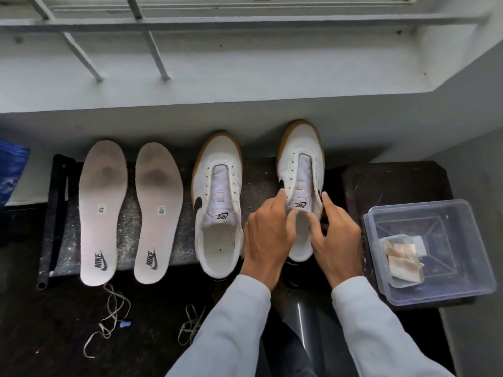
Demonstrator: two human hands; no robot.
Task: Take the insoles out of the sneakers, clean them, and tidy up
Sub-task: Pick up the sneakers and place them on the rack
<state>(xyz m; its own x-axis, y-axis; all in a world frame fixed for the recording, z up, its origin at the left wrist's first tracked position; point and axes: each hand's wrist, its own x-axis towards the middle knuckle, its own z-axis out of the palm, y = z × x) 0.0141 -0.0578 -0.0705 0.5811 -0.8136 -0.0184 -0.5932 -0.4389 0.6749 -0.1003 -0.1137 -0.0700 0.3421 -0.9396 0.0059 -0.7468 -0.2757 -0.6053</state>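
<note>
You have two insoles, two sneakers and two loose laces before you. You also have one clear plastic box.

A household corner under a window: white-painted metal bars rise from a scuffed painted sill. Below the sill, a dark speckled stone tabletop carries unlaced sneakers, worn insoles and a clear plastic box.

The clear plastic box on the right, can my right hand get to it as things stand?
Probably yes, once it lets go. The right hand grips the right-hand sneaker, and the clear box sits just beside it with nothing between.
</note>
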